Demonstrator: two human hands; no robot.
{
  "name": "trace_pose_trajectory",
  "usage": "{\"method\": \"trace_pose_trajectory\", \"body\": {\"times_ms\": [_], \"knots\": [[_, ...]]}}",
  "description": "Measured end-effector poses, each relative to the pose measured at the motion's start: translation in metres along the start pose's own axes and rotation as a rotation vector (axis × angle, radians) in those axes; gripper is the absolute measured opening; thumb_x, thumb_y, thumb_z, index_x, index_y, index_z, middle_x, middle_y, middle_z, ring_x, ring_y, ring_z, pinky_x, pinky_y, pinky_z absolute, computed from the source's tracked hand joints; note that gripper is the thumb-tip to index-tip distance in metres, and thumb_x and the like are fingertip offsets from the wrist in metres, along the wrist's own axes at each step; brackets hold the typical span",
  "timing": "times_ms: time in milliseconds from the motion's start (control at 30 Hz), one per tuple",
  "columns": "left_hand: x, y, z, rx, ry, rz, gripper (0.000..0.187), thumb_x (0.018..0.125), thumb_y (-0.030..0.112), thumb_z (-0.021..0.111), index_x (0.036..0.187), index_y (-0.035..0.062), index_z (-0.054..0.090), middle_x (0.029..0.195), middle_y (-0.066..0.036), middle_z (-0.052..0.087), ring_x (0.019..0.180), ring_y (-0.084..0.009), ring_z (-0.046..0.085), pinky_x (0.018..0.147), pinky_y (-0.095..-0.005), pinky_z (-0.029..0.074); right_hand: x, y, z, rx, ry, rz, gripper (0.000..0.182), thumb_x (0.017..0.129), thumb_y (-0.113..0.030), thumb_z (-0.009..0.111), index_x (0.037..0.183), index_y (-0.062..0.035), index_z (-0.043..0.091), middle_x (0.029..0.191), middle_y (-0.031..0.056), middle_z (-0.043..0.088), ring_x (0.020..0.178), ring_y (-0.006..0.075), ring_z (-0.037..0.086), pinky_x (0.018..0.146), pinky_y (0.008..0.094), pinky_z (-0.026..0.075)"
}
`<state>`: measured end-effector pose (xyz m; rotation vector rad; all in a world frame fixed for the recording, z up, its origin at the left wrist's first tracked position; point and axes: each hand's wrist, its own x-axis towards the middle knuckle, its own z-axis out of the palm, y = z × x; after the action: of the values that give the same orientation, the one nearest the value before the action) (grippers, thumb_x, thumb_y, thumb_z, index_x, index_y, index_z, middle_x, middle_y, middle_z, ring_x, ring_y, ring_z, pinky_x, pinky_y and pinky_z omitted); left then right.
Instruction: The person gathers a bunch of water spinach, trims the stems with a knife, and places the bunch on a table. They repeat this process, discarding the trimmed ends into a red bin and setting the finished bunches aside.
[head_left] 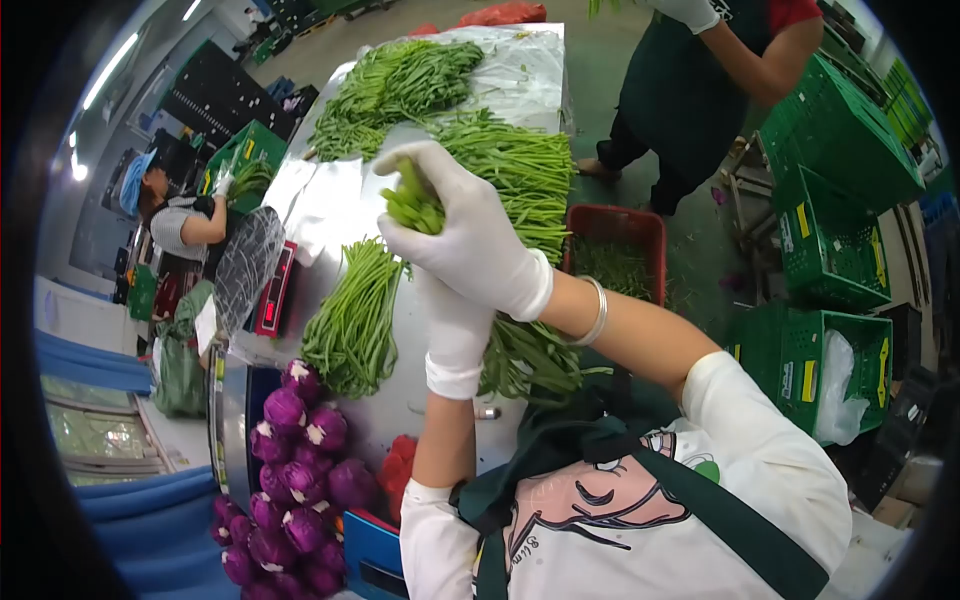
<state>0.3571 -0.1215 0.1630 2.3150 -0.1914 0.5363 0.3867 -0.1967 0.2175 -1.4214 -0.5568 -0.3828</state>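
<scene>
The right hand [465, 235] curls its fingers [420, 156] around a bunch of green stalks [412, 208] over the tabletop [400, 408] — ends poking out. The left hand [455, 330] sits against it — fingers hidden, grip unclear.

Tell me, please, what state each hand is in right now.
Left hand: gloved, its fingers hidden behind the other hand, so its grip cannot be told.
Right hand: closed, holding green stems.

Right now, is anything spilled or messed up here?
Yes, a bit of mess: green scraps lie on the floor beside the red bin, with a purple bit farther off. They look odd because the big green piles are up on the table.
</scene>
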Motion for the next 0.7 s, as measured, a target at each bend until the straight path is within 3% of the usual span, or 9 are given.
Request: {"method": "trace_pose_trajectory", "body": {"times_ms": [100,133,167,233,300,367,467,567,700], "knots": [[0.008,-0.023,-0.004,-0.004,0.174,-0.017,0.048,0.079,0.007,0.064,0.122,-0.0022,0.042,0.111,-0.019,0.056,0.102,-0.0325,0.057,0.086,-0.0381,0.046,0.013,0.002,0.013,0.097,-0.143,-0.013,0.045,0.078,-0.023,0.071,0.113,-0.0027,0.05,0.088,0.0068,0.056,0.082,0.0116,0.053,0.077,0.0273,0.045],[0.014,-0.034,-0.007,0.309,0.236,0.193,0.044,0.081,0.006,0.064,0.12,-0.002,0.044,0.109,-0.016,0.057,0.097,-0.028,0.059,0.082,-0.0348,0.048,0.019,0.001,0.015,0.106,-0.214,-0.025,0.047,0.08,-0.027,0.071,0.114,-0.0019,0.049,0.089,0.0075,0.056,0.084,0.0123,0.053,0.078,0.0281,0.045],[0.014,-0.04,-0.014,0.011,0.212,0.098,0.041,0.081,0.006,0.065,0.117,-0.0018,0.047,0.105,-0.013,0.058,0.093,-0.0249,0.06,0.079,-0.033,0.048,0.024,0.002,0.016,0.116,-0.286,-0.037,0.051,0.081,-0.031,0.071,0.115,-0.0012,0.048,0.091,0.0081,0.057,0.086,0.013,0.053,0.08,0.0288,0.045],[0.019,-0.037,-0.039,-0.573,0.174,-0.094,0.034,0.082,0.006,0.066,0.113,-0.0013,0.052,0.096,-0.008,0.061,0.084,-0.0188,0.061,0.072,-0.0294,0.048,0.032,0.004,0.01,0.108,-0.443,0.015,0.057,0.093,-0.038,0.053,0.13,0.0026,0.037,0.112,0.0136,0.055,0.102,0.0182,0.052,0.09,0.0296,0.041],[0.02,-0.042,-0.073,-0.582,0.245,-0.326,0.014,0.084,0.008,0.067,0.095,0.0027,0.06,0.073,0.001,0.059,0.061,-0.008,0.053,0.057,-0.0212,0.043,0.025,0.016,0.003,0.017,-0.371,0.014,0.056,0.095,-0.036,0.049,0.133,0.0031,0.035,0.117,0.0142,0.054,0.108,0.0188,0.05,0.093,0.0295,0.039],[0.012,-0.085,-0.117,-0.624,0.328,-0.406,0.013,0.085,0.009,0.067,0.093,0.005,0.06,0.075,0.001,0.058,0.062,-0.0081,0.053,0.057,-0.0212,0.044,0.007,0.048,-0.008,-0.006,-0.279,0.002,0.052,0.092,-0.036,0.051,0.124,0.0038,0.042,0.102,0.0205,0.059,0.091,0.0303,0.059,0.08,0.0373,0.046],[-0.015,-0.115,-0.173,-0.591,0.401,-0.396,0.009,0.086,0.009,0.066,0.089,0.0077,0.058,0.073,0.002,0.053,0.062,-0.0087,0.051,0.065,-0.0244,0.048,-0.078,0.137,-0.01,-0.211,-0.678,0.171,0.025,0.09,-0.024,0.052,0.1,-0.0015,0.055,0.09,0.0197,0.059,0.081,0.0349,0.058,0.071,0.0418,0.047],[-0.039,-0.133,-0.21,-0.659,0.37,-0.423,0.009,0.088,0.012,0.063,0.092,0.0083,0.055,0.072,0.003,0.047,0.064,-0.0098,0.047,0.077,-0.0307,0.047,-0.177,0.155,0.022,-0.411,-1.142,0.225,0.031,0.084,-0.036,0.056,0.089,-0.0049,0.055,0.085,0.019,0.061,0.081,0.0362,0.06,0.071,0.0455,0.048],[-0.06,-0.151,-0.235,-0.944,0.315,-0.426,0.009,0.091,0.016,0.059,0.09,0.0103,0.051,0.068,0.004,0.038,0.064,-0.0102,0.041,0.079,-0.0317,0.043,-0.223,0.163,0.07,-0.518,-1.237,0.142,0.044,0.077,-0.036,0.067,0.099,-0.0033,0.049,0.088,0.0175,0.059,0.087,0.0346,0.06,0.071,0.0441,0.049]]}}
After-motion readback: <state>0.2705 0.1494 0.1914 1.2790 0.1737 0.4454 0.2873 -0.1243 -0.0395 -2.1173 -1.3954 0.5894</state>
